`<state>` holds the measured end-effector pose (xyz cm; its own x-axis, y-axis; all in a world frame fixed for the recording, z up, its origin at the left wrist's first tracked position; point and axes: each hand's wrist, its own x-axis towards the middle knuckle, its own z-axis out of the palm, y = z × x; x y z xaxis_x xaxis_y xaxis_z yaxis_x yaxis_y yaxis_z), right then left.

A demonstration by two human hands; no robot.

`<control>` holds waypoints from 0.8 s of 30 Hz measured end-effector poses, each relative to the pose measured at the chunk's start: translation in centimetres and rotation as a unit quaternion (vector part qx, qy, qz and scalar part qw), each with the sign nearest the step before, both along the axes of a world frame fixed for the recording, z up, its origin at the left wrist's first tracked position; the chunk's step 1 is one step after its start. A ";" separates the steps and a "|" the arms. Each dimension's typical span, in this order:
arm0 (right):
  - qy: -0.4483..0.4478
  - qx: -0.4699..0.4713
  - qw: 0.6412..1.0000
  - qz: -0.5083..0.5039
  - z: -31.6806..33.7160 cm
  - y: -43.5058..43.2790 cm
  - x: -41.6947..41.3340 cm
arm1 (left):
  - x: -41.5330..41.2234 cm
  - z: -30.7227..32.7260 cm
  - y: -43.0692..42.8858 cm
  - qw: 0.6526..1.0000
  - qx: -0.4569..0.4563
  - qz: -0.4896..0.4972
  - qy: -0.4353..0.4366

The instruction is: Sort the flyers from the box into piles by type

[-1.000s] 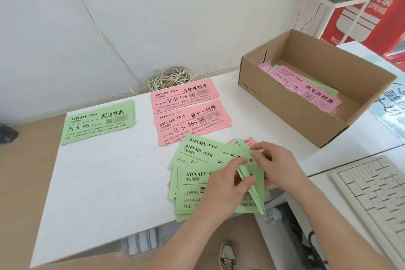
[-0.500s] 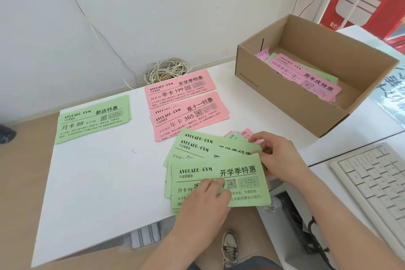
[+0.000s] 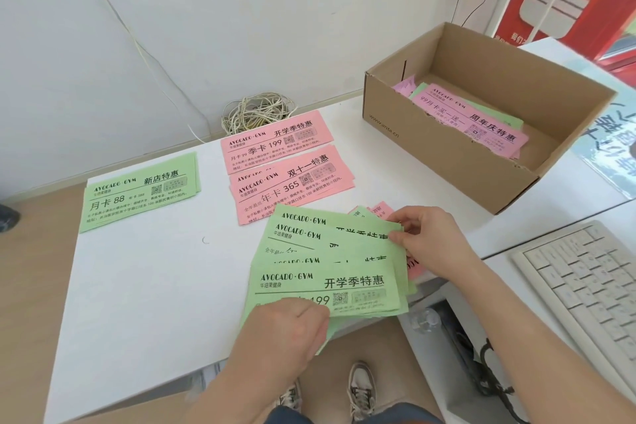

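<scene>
Presently, head view, with all places reckoned from the cardboard box (image 3: 447, 151), which stands open-topped on the white desk (image 3: 155, 286).

- Inside the box: loose flyers (image 3: 475, 117), a pink one on top, green edges beneath.
- Left of the box, farthest from it: green pile (image 3: 137, 193), lying flat, headed 月卡 88.
- Left of the box, closer to it: upper pink pile (image 3: 275, 141), marked 199, and lower pink pile (image 3: 292, 182), marked 365, close together.
- Left of the box and nearer the person: green fan (image 3: 327, 244), several green sheets spread overlapping. A few pink flyers (image 3: 382, 208) show beneath its box-side end.
- Left hand (image 3: 285, 334): thumb and fingers pinch the near corner of the fan's front sheet, on the side away from the box.
- Right hand (image 3: 430, 241): fingers pinch the fan's box-side edge. The hands are apart.
- Left of the box, by the wall: coiled cable (image 3: 256, 112).
- Nearer than the box, to its right: keyboard (image 3: 585, 286).
</scene>
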<state>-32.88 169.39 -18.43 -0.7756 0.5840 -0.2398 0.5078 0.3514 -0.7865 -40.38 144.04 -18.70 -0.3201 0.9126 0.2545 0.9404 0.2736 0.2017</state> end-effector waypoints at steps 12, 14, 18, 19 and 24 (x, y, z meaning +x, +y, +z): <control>0.002 0.018 0.999 0.031 1.2 -0.4 0.0 | -0.7 -0.5 -3.3 0.998 0.041 0.001 0.039; -0.009 0.021 0.999 0.036 1.3 -0.6 -0.1 | -0.3 -1.3 -2.7 1.000 0.020 0.000 0.024; -0.015 0.045 0.998 0.040 1.3 -0.5 -0.1 | 0.0 -1.9 -2.3 1.000 -0.002 0.015 0.016; -0.015 0.055 0.998 0.039 1.3 -0.5 -0.1 | 0.0 -1.8 -2.4 1.000 -0.002 0.016 0.017; 0.016 0.063 0.998 -0.002 2.0 -0.1 -0.2 | -0.8 -0.7 -3.3 0.998 -0.034 0.028 0.034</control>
<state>-33.09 169.29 -16.39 -0.7788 0.6113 -0.1406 0.4856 0.4456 -0.7521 -41.15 140.77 -19.41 -0.3561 0.9092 0.2156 0.9338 0.3378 0.1175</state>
